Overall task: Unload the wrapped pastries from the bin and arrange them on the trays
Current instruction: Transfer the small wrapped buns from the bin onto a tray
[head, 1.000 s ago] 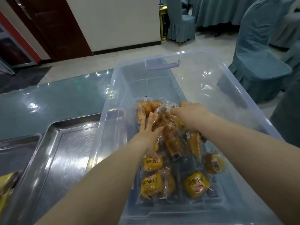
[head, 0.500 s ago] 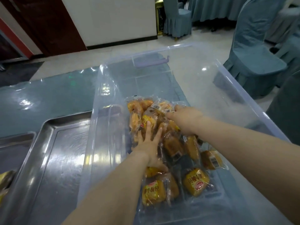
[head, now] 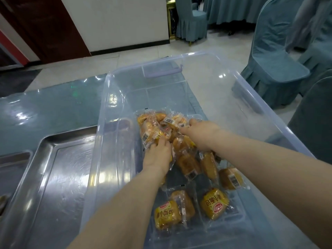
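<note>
A clear plastic bin (head: 115,159) stands on the table and holds several wrapped pastries in crinkly film. A heap of them (head: 154,123) lies mid-bin; others (head: 214,203) lie flat nearer me. Both hands reach into the heap. My left hand (head: 159,153) has its fingers curled into the near left side of the pile, gripping wrapped pastries. My right hand (head: 201,133) grips the heap from the right, fingers tucked under the wrappers. Left of the bin lies a steel tray (head: 53,177) with a bare surface.
A second steel tray (head: 12,169) sits at the far left edge, something yellow at its near end. The table (head: 50,108) has a glossy teal cover. Teal-covered chairs (head: 273,69) stand to the right and behind on a tiled floor.
My left hand's fingers, straight and spread over the pile before, have now curled into the wrappers. My right hand stays on the heap. The camera has shifted slightly.
</note>
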`<state>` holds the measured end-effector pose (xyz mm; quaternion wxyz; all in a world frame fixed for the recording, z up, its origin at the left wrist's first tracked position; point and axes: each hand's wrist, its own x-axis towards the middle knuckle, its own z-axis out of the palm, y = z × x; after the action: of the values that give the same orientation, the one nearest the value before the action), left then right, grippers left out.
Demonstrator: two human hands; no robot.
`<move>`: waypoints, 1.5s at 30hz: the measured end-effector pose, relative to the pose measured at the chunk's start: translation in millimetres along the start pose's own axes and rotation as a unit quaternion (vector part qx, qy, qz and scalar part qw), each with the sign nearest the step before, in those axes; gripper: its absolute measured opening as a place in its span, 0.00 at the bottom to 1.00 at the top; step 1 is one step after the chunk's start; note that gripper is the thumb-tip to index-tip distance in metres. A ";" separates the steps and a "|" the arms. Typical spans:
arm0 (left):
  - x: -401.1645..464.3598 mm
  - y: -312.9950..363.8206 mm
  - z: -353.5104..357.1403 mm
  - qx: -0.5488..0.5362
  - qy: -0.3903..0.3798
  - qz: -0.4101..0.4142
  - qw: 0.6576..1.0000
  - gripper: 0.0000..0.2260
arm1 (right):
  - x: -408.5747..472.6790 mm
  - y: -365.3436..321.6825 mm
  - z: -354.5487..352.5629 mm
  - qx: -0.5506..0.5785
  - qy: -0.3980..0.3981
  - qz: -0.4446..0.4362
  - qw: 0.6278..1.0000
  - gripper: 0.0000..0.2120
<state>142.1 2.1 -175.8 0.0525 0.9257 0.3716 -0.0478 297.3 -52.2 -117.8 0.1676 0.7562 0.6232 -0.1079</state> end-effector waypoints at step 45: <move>-269.8 -278.2 -64.0 -0.410 0.225 -0.116 0.877 0.34 | -57.3 -338.2 -53.4 0.355 0.219 -0.070 0.906 0.44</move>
<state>-241.5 26.2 -95.2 0.3363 0.7577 0.4642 0.3121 -47.6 -26.9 -87.6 -0.2604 0.7251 0.6158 -0.1650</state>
